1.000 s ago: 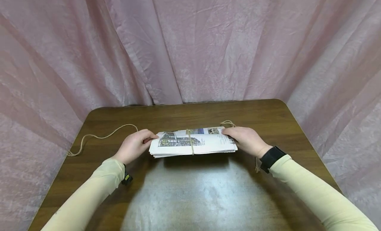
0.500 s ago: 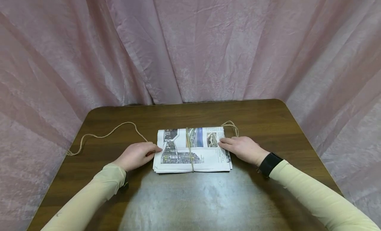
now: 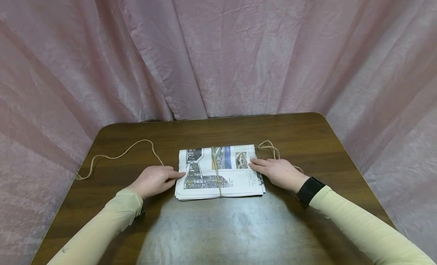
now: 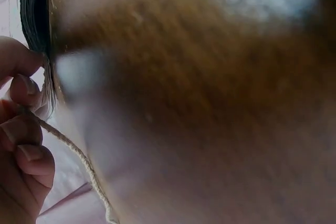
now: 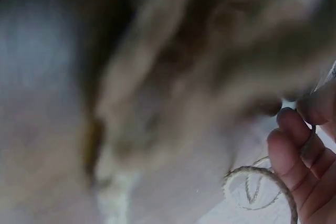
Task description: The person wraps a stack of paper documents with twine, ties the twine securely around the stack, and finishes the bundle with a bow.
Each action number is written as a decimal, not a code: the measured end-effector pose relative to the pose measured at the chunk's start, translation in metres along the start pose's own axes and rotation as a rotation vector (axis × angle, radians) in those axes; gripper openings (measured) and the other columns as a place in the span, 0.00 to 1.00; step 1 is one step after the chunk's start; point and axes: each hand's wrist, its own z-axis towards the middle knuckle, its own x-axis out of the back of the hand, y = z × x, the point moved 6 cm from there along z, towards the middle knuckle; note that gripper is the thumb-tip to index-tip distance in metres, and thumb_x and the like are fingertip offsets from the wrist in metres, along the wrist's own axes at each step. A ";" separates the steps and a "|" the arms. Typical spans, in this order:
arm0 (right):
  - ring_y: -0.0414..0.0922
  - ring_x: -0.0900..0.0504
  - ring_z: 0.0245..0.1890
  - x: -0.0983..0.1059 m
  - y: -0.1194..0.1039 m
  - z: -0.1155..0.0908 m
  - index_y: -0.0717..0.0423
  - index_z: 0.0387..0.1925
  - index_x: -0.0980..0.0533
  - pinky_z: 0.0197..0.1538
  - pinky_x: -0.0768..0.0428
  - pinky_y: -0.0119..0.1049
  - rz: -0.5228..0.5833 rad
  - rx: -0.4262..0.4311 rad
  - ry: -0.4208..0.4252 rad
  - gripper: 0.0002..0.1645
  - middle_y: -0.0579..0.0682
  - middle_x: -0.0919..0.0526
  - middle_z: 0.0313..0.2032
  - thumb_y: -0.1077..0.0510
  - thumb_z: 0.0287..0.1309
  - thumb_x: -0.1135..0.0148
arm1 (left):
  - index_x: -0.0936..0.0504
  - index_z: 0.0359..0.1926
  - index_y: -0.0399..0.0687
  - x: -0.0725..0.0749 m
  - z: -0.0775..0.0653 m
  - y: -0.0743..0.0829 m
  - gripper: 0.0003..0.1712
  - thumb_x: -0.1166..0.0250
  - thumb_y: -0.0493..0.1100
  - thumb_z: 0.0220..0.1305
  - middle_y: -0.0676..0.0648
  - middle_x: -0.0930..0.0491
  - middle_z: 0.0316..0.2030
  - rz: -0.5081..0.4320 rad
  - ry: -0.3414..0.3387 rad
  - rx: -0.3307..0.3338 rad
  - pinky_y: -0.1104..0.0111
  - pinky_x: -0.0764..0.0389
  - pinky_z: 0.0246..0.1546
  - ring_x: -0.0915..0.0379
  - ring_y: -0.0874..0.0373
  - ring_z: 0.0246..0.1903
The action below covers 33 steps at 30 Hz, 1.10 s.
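A folded newspaper bundle (image 3: 240, 183) lies flat on the table, with one band of twine (image 3: 217, 178) across its middle. At its left edge, my left hand (image 3: 153, 180) has its foremost digit over the paper. The left wrist view shows the other fingers curled, with a length of twine (image 4: 84, 158) coming out between them beside the paper's edge. My right hand (image 3: 280, 174) touches the right edge from above. In the right wrist view a looped strand of twine (image 5: 252, 170) runs into its curled fingers. Both palms are hidden in the head view.
A long twine tail (image 3: 116, 157) curves over the table's left side. Shorter twine loops (image 3: 268, 144) lie behind my right hand. The brown wooden table (image 3: 218, 231) ends at the back against a pink curtain (image 3: 246, 60).
The bundle was raised and tilted a second ago and now lies flat. Both hands came down with it. The twine beside the right hand has since shifted outward.
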 end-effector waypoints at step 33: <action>0.44 0.19 0.30 0.081 0.095 -0.051 0.52 0.43 0.14 0.31 0.25 0.44 0.248 -0.520 0.049 0.08 0.48 0.13 0.36 0.55 0.70 0.36 | 0.18 0.57 0.43 0.047 -0.076 -0.105 0.23 0.44 0.55 0.77 0.38 0.16 0.50 -0.321 0.025 0.693 0.45 0.23 0.42 0.20 0.41 0.47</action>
